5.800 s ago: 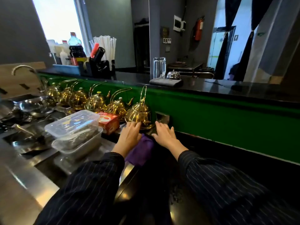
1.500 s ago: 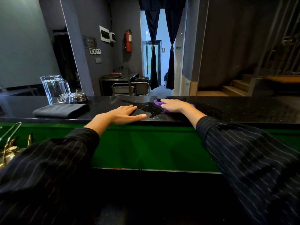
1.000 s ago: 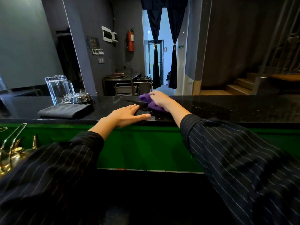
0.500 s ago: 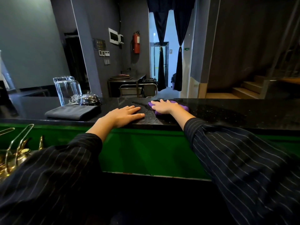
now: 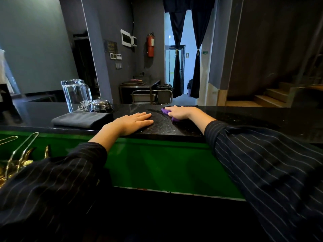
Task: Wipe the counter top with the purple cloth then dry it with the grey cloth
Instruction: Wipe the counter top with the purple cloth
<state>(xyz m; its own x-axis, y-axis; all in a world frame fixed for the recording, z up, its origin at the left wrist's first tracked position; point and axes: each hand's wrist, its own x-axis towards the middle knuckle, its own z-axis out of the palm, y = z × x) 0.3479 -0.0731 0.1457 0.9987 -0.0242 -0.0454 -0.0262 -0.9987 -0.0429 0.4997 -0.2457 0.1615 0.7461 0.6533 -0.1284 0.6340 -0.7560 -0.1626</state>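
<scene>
The black speckled counter top [image 5: 244, 117] runs across the view above a green front panel. My right hand [image 5: 180, 113] lies flat on the purple cloth [image 5: 165, 111], pressing it onto the counter; only the cloth's edges show around the fingers. A wet streak shines on the stone left of the cloth. My left hand [image 5: 133, 122] rests flat on the counter near its front edge, fingers straight, holding nothing. The grey cloth [image 5: 82, 119] lies folded to the left of my left hand.
A glass pitcher [image 5: 76, 94] and a metal service bell [image 5: 100, 104] stand behind the grey cloth. Gold teapot handles [image 5: 19, 154] rise below the counter at the left. Beyond the counter are a doorway with dark curtains and stairs on the right.
My right hand with the purple cloth has slid back and forth over the counter, leaving a wet streak. The left hand stays planted near the front edge.
</scene>
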